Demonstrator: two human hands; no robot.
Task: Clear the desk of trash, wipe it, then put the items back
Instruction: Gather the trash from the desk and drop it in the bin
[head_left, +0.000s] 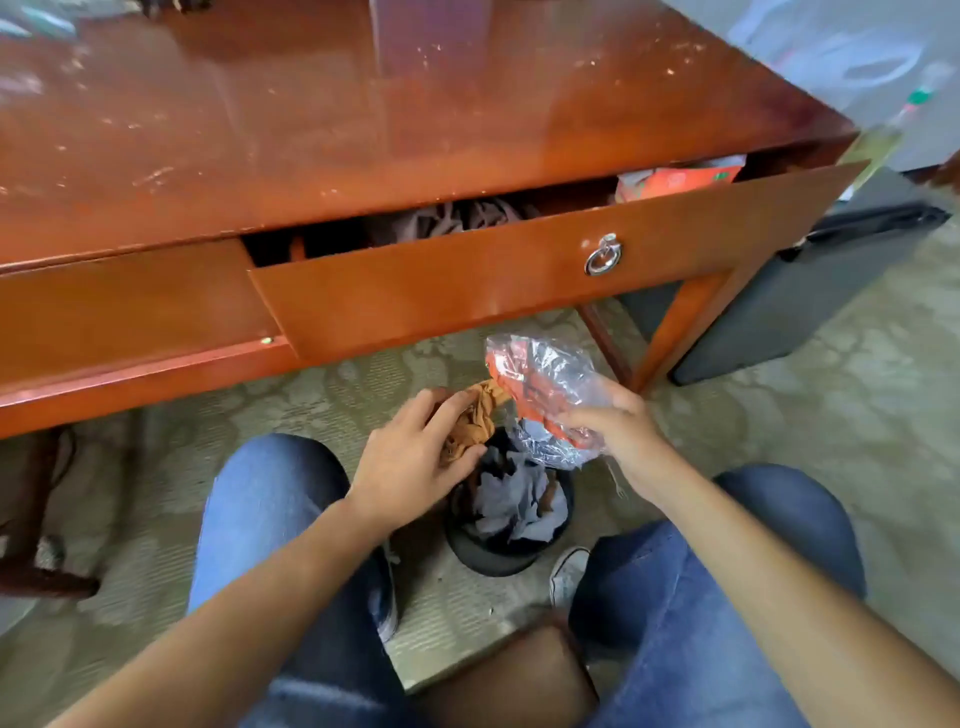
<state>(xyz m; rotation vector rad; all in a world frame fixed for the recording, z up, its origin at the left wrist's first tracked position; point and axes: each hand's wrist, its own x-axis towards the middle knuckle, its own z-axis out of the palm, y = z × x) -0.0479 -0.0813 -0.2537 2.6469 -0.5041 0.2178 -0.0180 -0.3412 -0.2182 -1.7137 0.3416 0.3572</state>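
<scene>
1. My right hand (608, 426) pinches a crinkled clear plastic wrapper (545, 395) with orange print, held just above the far right edge of the small black bin (498, 551) that sits on the carpet (779, 467) between my knees.

2. My left hand (415, 457) has its fingers curled round a bunched brownish-orange cloth (475, 421), which hangs over the far left edge of the bin, touching or nearly touching the wrapper.

3. The wrapper's long axis runs from near right, at my fingers, up to far left; its free end points away from me toward the open drawer (519, 291) of the desk (363, 135).

4. The bin already looks heaped with crumpled grey paper (514, 504). I judge the light wrapper may sit on top and slide off onto the carpet unless I press it down.

5. Most of the wrapper sits beyond the bin's far rim. If I let go here, it may well fall outside.

6. The cloth is so close to the wrapper that they could snag, and the cloth might go into the trash with it. Whether the cloth is trash or my wiping rag, I cannot tell.

7. The desk top shows pale specks and smears, so I judge the wiping not yet done.
</scene>
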